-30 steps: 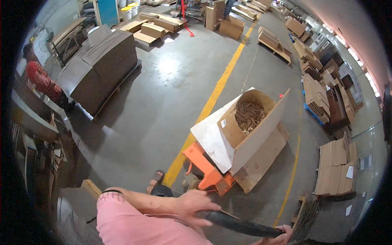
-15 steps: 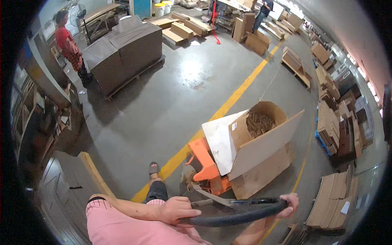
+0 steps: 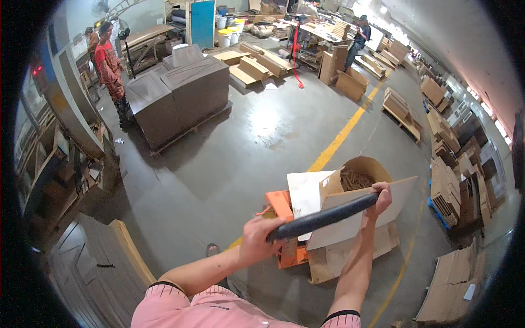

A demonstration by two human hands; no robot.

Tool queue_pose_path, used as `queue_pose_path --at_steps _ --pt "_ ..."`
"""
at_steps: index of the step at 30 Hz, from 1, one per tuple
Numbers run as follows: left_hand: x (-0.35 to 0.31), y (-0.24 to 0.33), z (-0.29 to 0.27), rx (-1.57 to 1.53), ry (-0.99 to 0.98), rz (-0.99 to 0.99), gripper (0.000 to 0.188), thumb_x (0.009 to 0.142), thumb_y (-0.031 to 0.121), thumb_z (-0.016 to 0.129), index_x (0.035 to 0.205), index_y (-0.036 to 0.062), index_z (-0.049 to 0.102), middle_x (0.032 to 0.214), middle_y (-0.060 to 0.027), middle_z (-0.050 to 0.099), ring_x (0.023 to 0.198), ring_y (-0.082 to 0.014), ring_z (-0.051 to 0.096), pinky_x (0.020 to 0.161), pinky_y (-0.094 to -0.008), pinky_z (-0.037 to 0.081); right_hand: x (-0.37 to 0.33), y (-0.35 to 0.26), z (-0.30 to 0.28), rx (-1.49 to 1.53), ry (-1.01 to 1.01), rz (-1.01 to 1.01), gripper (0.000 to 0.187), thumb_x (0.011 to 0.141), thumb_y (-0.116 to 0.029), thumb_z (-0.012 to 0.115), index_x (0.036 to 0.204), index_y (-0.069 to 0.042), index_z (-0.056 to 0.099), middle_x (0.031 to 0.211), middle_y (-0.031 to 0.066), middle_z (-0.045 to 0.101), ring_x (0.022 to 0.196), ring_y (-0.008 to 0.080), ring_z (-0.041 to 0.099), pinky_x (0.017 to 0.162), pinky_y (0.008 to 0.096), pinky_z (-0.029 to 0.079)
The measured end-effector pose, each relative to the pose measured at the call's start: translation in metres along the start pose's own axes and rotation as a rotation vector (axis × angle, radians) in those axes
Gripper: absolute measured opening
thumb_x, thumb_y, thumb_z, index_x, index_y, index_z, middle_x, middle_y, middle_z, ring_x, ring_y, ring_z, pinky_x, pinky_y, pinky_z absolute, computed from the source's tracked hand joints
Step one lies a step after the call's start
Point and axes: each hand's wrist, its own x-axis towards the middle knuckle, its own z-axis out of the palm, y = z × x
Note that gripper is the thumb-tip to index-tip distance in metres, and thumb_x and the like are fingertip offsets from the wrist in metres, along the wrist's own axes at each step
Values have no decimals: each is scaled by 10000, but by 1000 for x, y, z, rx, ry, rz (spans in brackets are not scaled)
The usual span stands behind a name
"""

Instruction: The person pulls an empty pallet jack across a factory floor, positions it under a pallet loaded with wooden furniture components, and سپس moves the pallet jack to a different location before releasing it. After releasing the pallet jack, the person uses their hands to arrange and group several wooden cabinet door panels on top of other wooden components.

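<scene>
Both of my hands grip the thick black handle [image 3: 325, 217] of an orange pallet jack [image 3: 280, 206]. My left hand [image 3: 259, 238] is closed round its left end, and my right hand [image 3: 381, 199] wraps the right end, higher in the picture. The handle slants up to the right in front of the load. On the jack rides an open cardboard box [image 3: 372, 164] with many small brown pieces [image 3: 355, 180] in it. White panels [image 3: 302, 188] lean beside and in front of it, partly hidden by the handle and my right arm.
Dark wrapped stacks stand on a pallet [image 3: 191, 90] at the far left, with a person in red [image 3: 111, 65] beside it. Grey panels [image 3: 98, 262] are stacked at near left. Cardboard piles [image 3: 445, 186] line the right side. Another person [image 3: 358, 41] stands far back.
The handle has risen and moved forward, away from my body, with both hands still on it. My arms are now stretched out further. The view has tilted up.
</scene>
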Motion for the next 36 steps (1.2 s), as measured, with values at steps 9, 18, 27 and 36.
queue_pose_path --at_steps 9,18,27,36 --pt "163 -191 -29 98 75 -87 359 716 39 741 1050 97 623 796 -90 676 665 -311 639 627 -390 501 96 49 178 -86 -88 140 392 956 -319 413 726 -34 551 639 51 470 612 138 439 606 303 363" --pt "295 -374 -30 179 -4 -235 239 800 49 668 1021 120 611 765 -171 647 746 -419 631 637 -473 505 170 153 310 -230 -43 286 386 934 -325 467 717 -16 548 675 59 518 726 168 535 719 324 421" --pt "445 -565 30 121 35 -157 354 757 -50 609 1068 118 581 749 -149 654 703 -372 654 614 -438 499 261 278 419 -379 97 173 337 921 -280 464 746 -13 568 712 100 555 697 217 547 693 339 428" --pt "622 -718 123 131 -64 -177 345 806 -1 602 1106 163 556 828 -151 676 786 -414 652 641 -485 493 382 390 515 -464 265 219 317 931 -228 522 716 -11 605 619 126 541 598 205 527 604 343 420"
